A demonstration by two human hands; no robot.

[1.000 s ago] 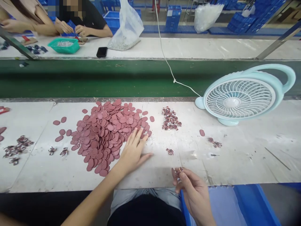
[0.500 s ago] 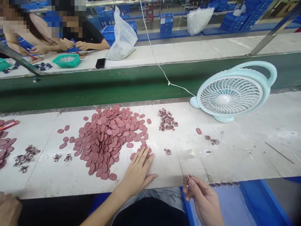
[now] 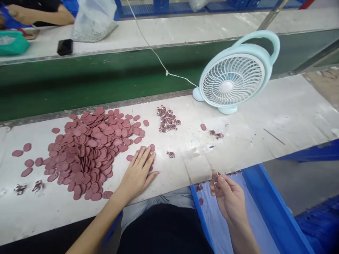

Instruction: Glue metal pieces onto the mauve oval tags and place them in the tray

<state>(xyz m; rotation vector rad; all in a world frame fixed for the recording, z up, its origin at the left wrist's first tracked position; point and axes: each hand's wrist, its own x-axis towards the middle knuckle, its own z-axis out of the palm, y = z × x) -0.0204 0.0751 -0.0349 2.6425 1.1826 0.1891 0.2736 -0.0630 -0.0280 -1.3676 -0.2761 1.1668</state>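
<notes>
My left hand [image 3: 138, 173] lies flat with its fingers spread, the fingertips over a few reddish oval discs [image 3: 152, 148] on the white table. To its left is a large heap of the same discs [image 3: 90, 151]. My right hand [image 3: 230, 194] pinches a small brown piece [image 3: 215, 176] at the table's front edge, above a blue bin [image 3: 275, 211] lined with white sheet. A single small brown piece [image 3: 171, 154] sits right of my left hand, and a cluster of brown pieces [image 3: 167, 119] lies farther back.
A light blue fan [image 3: 233, 79] stands at the back right, its white cord [image 3: 182, 77] running up across the green panel. Beyond are a phone [image 3: 65, 47], a clear bag [image 3: 94, 24], a green basket [image 3: 16, 47] and a person's arm [image 3: 50, 16].
The view has tilted down and turned right, so the table items appear farther left. My left hand stays on the discs, and my right hand still holds the brown piece near the table edge.
</notes>
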